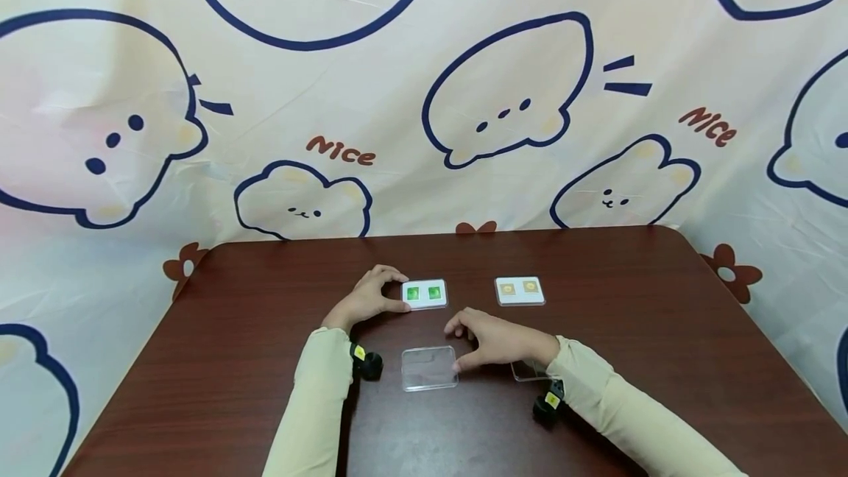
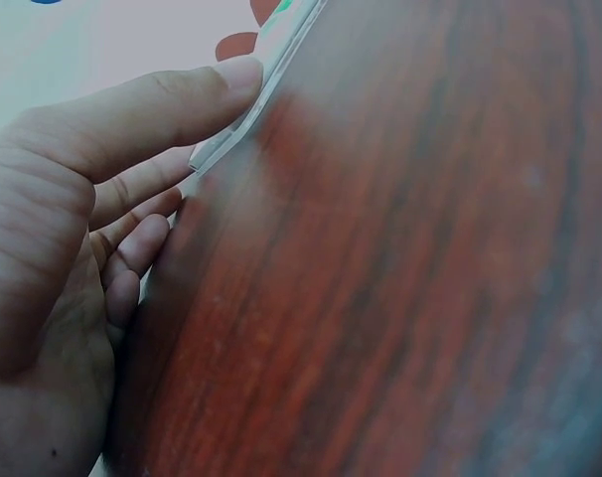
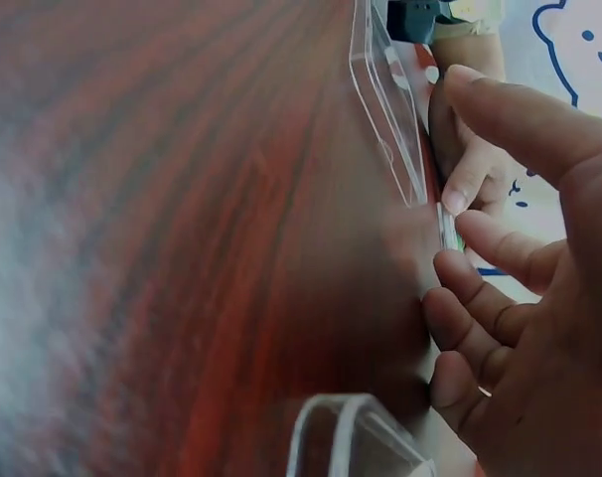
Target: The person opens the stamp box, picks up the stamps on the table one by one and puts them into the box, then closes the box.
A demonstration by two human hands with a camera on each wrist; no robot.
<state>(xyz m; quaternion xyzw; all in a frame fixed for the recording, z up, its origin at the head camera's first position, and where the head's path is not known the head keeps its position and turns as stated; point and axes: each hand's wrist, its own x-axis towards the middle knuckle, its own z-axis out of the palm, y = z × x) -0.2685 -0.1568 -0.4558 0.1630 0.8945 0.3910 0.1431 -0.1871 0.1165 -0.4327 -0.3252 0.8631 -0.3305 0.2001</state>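
A flat clear-edged case with a white insert and two green squares [image 1: 424, 305] lies on the table. My left hand [image 1: 366, 299] grips its left end, thumb on the near edge and fingers at the far one. In the left wrist view the thumb [image 2: 182, 109] presses along the case's edge. My right hand [image 1: 500, 337] is held over the table with loosely bent, spread fingers and nothing between them. Its thumb tip is right at the right edge of a clear plastic lid [image 1: 427, 370]. In the right wrist view this lid [image 3: 390, 109] stands apart from the fingers.
A similar white case with two yellowish squares [image 1: 520, 301] lies farther back on the right. A second clear lid [image 1: 526, 372] is partly hidden under the right wrist. The brown table [image 1: 265, 359] ends at a cartoon-printed cloth [image 1: 397, 109].
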